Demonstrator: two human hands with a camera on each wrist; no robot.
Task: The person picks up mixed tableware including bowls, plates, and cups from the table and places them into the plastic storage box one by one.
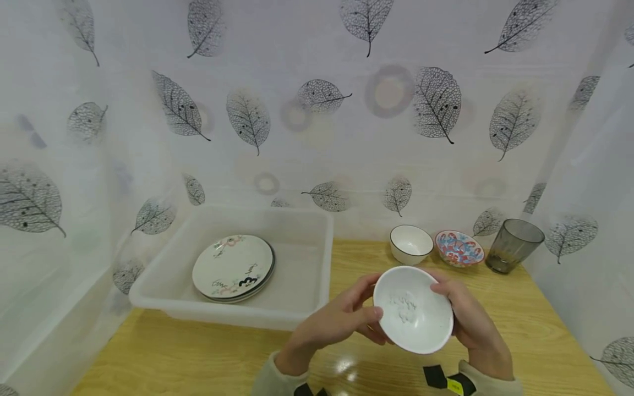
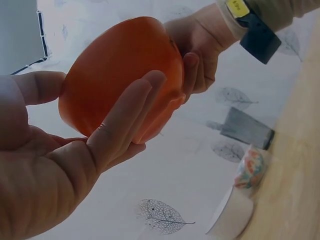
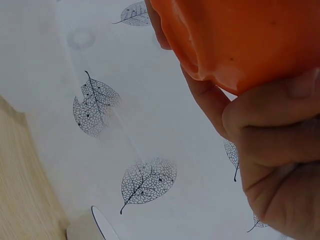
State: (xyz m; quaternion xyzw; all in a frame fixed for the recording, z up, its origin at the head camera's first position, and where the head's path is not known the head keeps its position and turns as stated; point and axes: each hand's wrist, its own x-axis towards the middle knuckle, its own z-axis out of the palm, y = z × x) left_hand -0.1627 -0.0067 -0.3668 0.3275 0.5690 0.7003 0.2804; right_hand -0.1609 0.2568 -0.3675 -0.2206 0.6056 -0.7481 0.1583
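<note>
Left hand [image 1: 342, 316] and right hand [image 1: 470, 316] grip the bowl [image 1: 426, 322] from opposite sides above the table [image 1: 198, 352]; its white mouth faces the head camera, its orange base away, the rim-to-base axis slanting.

Wood-grain surface [image 1: 188, 352] here: white tub [image 1: 223, 314] at 10 o'clock, dark-rimmed bowl [image 1: 411, 245], patterned bowl [image 1: 459, 248], grey glass [image 1: 514, 246] around 2.

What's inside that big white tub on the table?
The tub holds a stack of plates, the top one showing a pinkish floral pattern. Below it only edges show; the lower faces, and anything beneath the stack, are covered.
</note>
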